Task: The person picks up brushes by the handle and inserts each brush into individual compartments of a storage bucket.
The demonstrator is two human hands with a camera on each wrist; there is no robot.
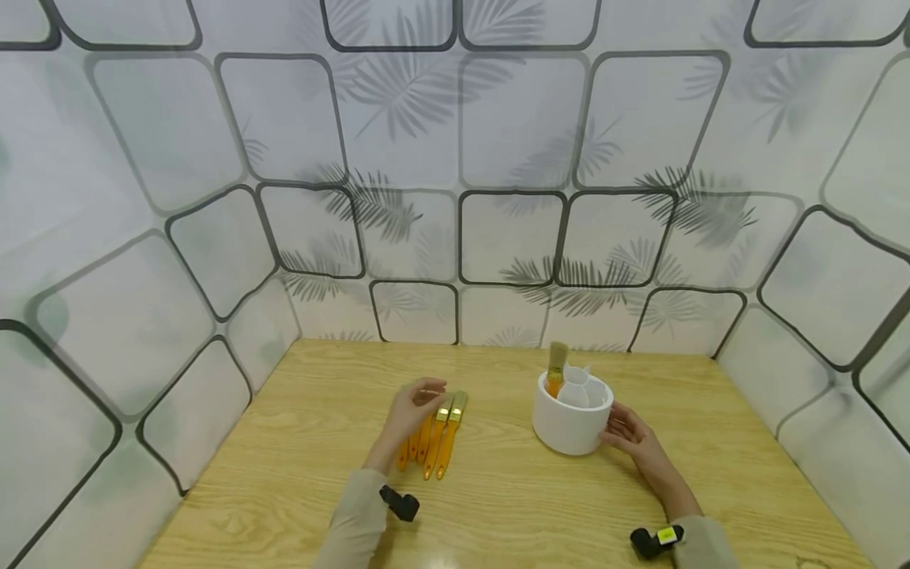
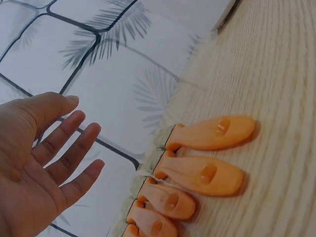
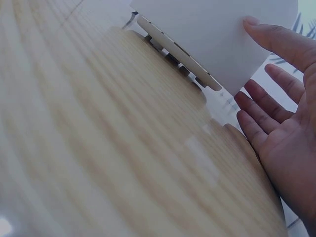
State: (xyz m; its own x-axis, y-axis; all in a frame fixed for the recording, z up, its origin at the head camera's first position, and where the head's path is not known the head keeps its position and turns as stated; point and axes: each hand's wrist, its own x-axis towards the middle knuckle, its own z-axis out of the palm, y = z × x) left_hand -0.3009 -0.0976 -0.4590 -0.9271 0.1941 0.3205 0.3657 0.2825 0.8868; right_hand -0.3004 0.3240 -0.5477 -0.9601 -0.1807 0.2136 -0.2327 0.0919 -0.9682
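Several paintbrushes (image 1: 446, 442) with orange handles and pale bristles lie side by side on the table. Over their bristle ends hovers my left hand (image 1: 414, 409), fingers loosely extended and holding nothing. The left wrist view shows that hand (image 2: 49, 163) apart from the orange handles (image 2: 212, 133). A round white pot (image 1: 569, 427) stands to the right. In it, one paintbrush (image 1: 557, 363) stands bristles up beside a whitish translucent piece (image 1: 574, 386) with pointed tips. My right hand (image 1: 633, 436) rests against the pot's right side, its thumb touching the wall in the right wrist view.
The wooden table (image 1: 498, 506) meets patterned wall panels (image 1: 512, 237) at the back and both sides. Under the pot, dark gaps and small feet show along a pale base (image 3: 177, 52). A black wrist camera (image 1: 400, 503) sits on the left sleeve.
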